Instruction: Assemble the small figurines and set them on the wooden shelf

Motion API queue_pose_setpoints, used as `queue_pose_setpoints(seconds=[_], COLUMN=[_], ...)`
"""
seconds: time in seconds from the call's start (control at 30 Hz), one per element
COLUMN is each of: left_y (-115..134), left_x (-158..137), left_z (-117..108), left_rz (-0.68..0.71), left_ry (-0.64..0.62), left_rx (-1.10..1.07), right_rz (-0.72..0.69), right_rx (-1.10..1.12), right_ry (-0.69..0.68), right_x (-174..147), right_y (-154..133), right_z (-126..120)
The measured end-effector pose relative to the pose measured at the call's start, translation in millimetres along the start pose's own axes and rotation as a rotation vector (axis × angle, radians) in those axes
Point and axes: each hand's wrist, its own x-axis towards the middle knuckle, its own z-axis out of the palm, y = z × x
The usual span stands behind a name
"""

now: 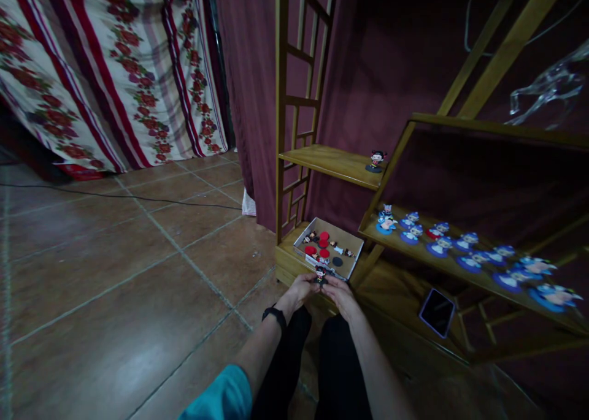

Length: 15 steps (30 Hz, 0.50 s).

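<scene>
Between my two hands is a small black-haired figurine (320, 274) on a dark round base, held upright. My left hand (301, 289) grips it from the left, fingers closed at the base. From the other side my right hand (339, 294) closes on the same base. Just beyond my hands a shallow cardboard box (355, 248) rests on the low wooden shelf. Inside it lie several loose figurines and red discs (324, 236), along with a dark disc (337, 262).
A similar figurine (377, 160) stands on the upper shelf (331, 160). Several blue-based figurines (439, 246) line the shelf to the right. A phone or tablet (437, 313) lies below them. A black cable (184, 203) crosses the tiled floor. A glass horse (550, 86) stands at upper right.
</scene>
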Motion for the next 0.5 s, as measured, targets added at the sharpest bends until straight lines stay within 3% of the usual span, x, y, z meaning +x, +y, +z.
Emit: queue_pose_setpoints(seconds=[0.5], left_y=[2.6], left_x=[-3.9], left_z=[1.3], left_rz=[0.018], left_ry=[-0.006], left_rx=[-0.014], right_rz=[0.0], right_rx=[0.015], right_ry=[0.001], right_x=[-1.2], right_y=[-0.9], right_z=[1.5])
